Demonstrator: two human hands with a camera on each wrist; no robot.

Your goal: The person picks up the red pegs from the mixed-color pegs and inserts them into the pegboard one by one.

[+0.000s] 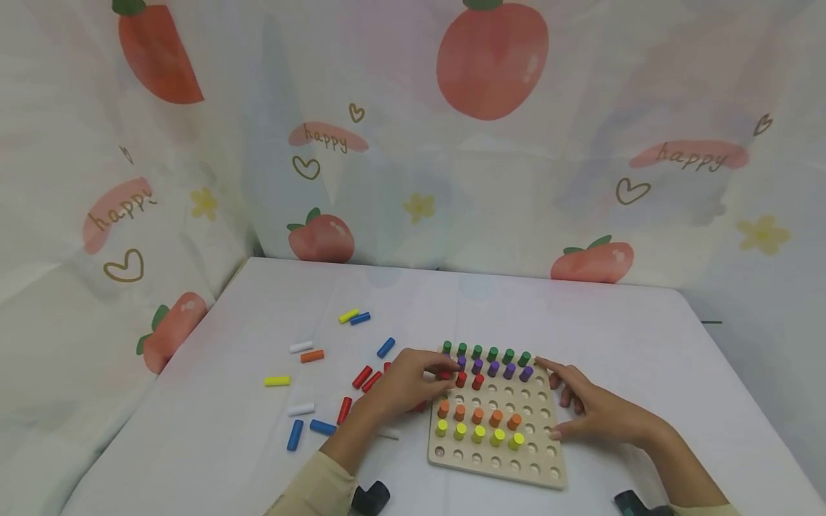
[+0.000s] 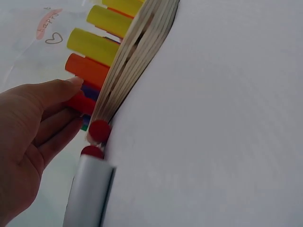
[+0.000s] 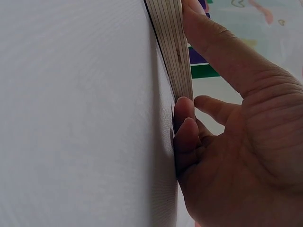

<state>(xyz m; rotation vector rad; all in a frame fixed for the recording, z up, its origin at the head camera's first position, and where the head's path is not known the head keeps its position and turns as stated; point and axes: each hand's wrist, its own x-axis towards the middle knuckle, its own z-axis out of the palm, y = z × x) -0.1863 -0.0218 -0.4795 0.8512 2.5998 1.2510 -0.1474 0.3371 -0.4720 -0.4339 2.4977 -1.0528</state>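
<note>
A wooden pegboard (image 1: 497, 469) lies on the table with rows of green, purple, red, orange and yellow pegs standing in its holes. My left hand (image 1: 409, 380) reaches over the board's left edge. Its thumb and fingers pinch a red peg (image 2: 80, 102) at the left end of the red row; the peg's lower end is hidden. Two more red pegs (image 1: 469, 381) stand in that row. Along the right edge rests my right hand (image 1: 596, 408), its thumb on the rim and its index finger at the far corner. In the right wrist view, the other fingertips (image 3: 184, 135) bend close to the board's side.
Loose pegs lie left of the board: several red pegs (image 1: 362, 377), blue pegs (image 1: 295, 435), white pegs (image 1: 301, 409), yellow pegs (image 1: 277, 381) and an orange peg (image 1: 312, 355). A printed cloth (image 1: 400, 179) hangs behind the white table (image 1: 193, 430).
</note>
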